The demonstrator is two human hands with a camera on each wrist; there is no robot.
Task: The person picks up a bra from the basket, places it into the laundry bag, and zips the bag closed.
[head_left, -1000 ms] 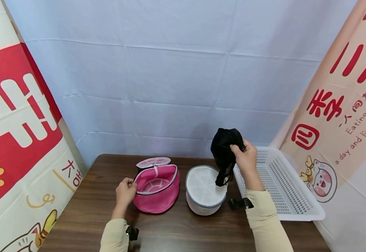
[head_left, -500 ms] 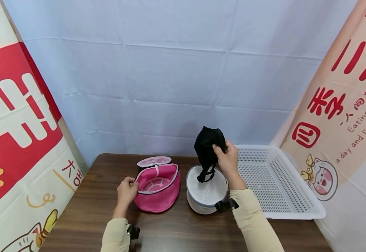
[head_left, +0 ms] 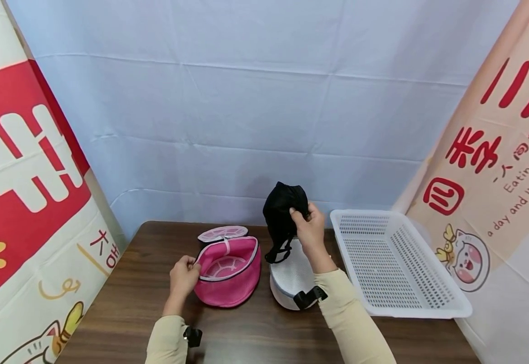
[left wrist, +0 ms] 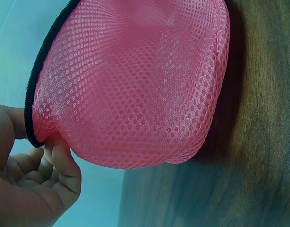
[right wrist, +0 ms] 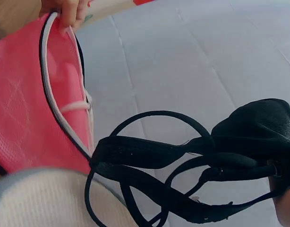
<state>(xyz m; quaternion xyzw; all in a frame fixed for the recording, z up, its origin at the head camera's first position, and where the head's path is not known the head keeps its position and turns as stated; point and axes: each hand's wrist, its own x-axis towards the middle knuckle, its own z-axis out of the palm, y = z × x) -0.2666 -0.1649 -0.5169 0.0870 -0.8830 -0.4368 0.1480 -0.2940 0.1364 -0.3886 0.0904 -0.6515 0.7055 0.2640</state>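
A pink mesh laundry bag [head_left: 228, 294] stands unzipped on the table, its round lid [head_left: 222, 233] folded back behind it. My left hand [head_left: 184, 277] pinches the zippered rim at the left side, thumb and fingers on the edge in the left wrist view. In my right hand [head_left: 310, 230] is a black bra [head_left: 283, 207], gripped at its bunched upper part and raised above the table. Its thin straps [right wrist: 149, 151] dangle and show large in the right wrist view. Below the bra stands a white mesh laundry bag [head_left: 289, 270] with a grey rim, partly hidden by my right wrist.
A white perforated plastic basket [head_left: 416, 311] stands on the right of the brown wooden table [head_left: 246, 336]. A pale blue cloth [head_left: 255, 111] hangs behind the table, with printed cloths at both sides.
My right hand has carried the black bra leftward, from beside the basket to over the white bag and nearer the pink bag. The left hand stays on the pink rim.
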